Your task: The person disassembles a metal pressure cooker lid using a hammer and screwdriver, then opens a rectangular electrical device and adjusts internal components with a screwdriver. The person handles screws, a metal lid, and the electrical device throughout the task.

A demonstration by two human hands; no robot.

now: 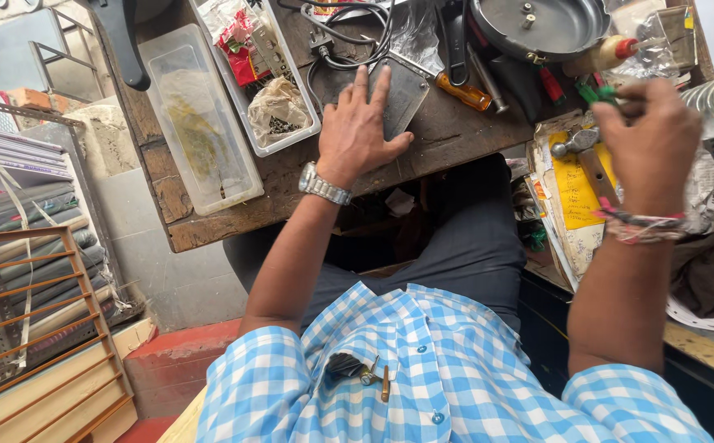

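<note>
Checked shirt [455, 377] nearest; beyond it my left hand [361, 127] lay fingers spread, pressing a flat metal plate [402, 94] to the wooden bench [455, 135]. My right hand [648, 135], fingers curled shut, pinched something green [596, 93] above the hammer [582, 148]. I judged myself steadying the plate; next called for bringing the tool across.

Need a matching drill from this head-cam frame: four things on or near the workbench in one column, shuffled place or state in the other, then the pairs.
Things:
1. left hand
2. right hand
3. screwdriver
4. hammer

Places or states:
A. lies on yellow papers, under a raised hand
B. pressed flat on a grey metal plate
C. orange handle, lying on the wooden table
D. raised, fingers curled, beaded band at the wrist

Pairs: 1-B, 2-D, 3-C, 4-A
</note>
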